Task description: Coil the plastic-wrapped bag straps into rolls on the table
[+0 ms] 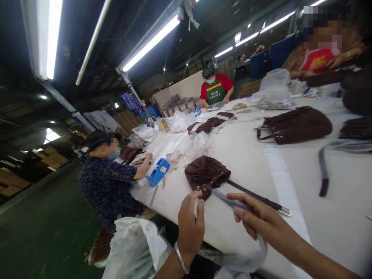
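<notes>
The dark brown bag (pixel 205 170) lay on the near part of the tabletop (pixel 244 159), just beyond the left hand (pixel 190 224). Its gathered, creased body looked soft, light and apt to slump — the eyeleted edge seemed the surest hold. The left hand curved, thumb and fingers apart; contact with the bag could not be told. The right hand (pixel 258 213) pinched a greyish strip (pixel 225 199), seemingly pliable and slick. A flat brown strap (pixel 247 190) ran right — ending in a shiny metal buckle (pixel 285 210).
</notes>
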`<control>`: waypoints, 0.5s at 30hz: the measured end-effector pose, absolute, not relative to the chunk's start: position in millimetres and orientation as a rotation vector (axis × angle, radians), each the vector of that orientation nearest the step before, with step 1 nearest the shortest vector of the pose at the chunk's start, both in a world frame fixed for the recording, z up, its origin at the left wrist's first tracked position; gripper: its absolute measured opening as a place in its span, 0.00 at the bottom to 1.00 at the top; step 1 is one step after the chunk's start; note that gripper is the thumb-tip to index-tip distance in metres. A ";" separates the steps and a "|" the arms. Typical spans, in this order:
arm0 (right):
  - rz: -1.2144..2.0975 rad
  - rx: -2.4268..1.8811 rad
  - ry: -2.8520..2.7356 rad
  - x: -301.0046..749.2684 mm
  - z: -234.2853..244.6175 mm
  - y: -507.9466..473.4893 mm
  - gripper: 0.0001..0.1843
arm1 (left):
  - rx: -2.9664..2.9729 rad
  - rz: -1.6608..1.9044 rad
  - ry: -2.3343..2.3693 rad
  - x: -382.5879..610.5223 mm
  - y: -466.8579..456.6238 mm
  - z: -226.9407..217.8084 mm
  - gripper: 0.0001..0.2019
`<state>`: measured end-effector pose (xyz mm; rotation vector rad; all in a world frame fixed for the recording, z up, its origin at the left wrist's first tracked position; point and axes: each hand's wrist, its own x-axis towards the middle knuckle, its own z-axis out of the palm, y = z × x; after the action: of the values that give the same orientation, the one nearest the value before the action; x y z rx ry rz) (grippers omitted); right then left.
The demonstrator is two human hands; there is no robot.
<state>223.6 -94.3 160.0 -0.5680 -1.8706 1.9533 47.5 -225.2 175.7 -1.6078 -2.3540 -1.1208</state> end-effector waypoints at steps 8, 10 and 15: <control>1.931 -0.561 -2.071 234.5 168.7 -97.1 0.22 | -1.822 -1.139 -2.289 41.2 -215.9 169.1 0.22; 1.933 -0.563 -2.091 234.7 169.0 -96.9 0.22 | -1.864 -1.156 -2.303 38.5 -215.5 169.7 0.22; 1.949 -0.589 -2.127 233.8 172.4 -97.6 0.22 | -2.077 -1.103 -2.255 31.5 -213.4 176.4 0.24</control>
<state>233.8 -97.6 172.4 -0.5893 -2.1268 1.9488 31.5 -213.4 176.4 -2.0772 -2.2549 -1.1031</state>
